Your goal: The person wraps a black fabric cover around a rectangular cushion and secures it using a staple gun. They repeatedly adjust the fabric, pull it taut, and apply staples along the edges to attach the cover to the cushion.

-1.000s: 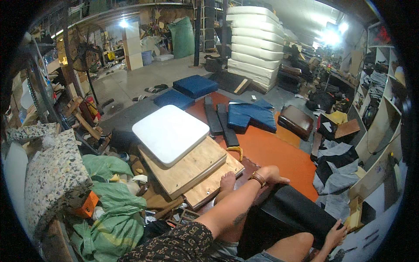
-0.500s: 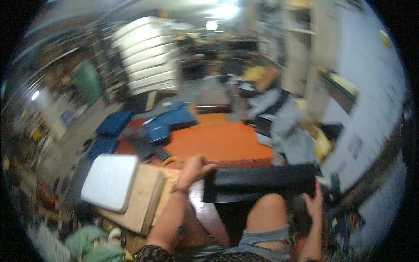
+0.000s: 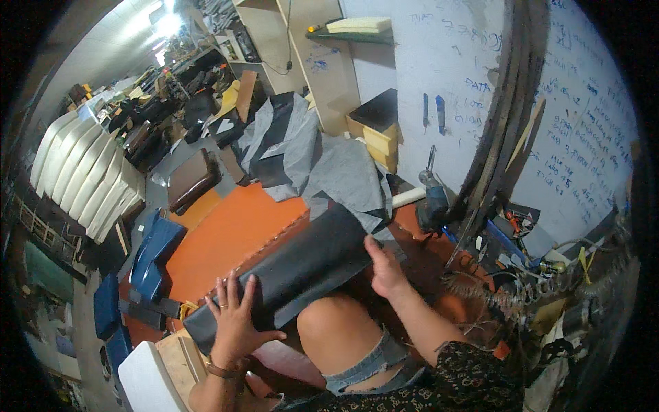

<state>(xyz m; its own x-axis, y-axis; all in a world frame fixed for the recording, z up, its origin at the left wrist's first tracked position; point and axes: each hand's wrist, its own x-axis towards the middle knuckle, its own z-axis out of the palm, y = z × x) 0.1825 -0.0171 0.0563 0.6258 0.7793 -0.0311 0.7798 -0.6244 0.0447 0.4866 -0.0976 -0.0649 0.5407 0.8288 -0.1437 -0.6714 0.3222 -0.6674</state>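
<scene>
A long black leather-like piece (image 3: 302, 257) lies slantwise across my lap, against the edge of the orange tabletop. My left hand (image 3: 233, 319) rests on its near left end with the fingers spread flat and the thumb stretched out to the right. At the far right end, my right hand (image 3: 390, 271) grips the edge, thumb uppermost and the other fingers partly hidden. Whether the black piece is padded inside cannot be made out.
Grey and black fabric scraps (image 3: 343, 168) cover the table's far right. Blue padded pieces (image 3: 154, 254) and a brown cushion (image 3: 193, 180) lie to the left. A white-topped cushion (image 3: 147, 378) is near my left arm. A power tool (image 3: 432, 199) stands by the wall at right.
My view has swung to the right. The black piece now lies aslant in view, and my left hand has gone from its left end to lying spread on top.
</scene>
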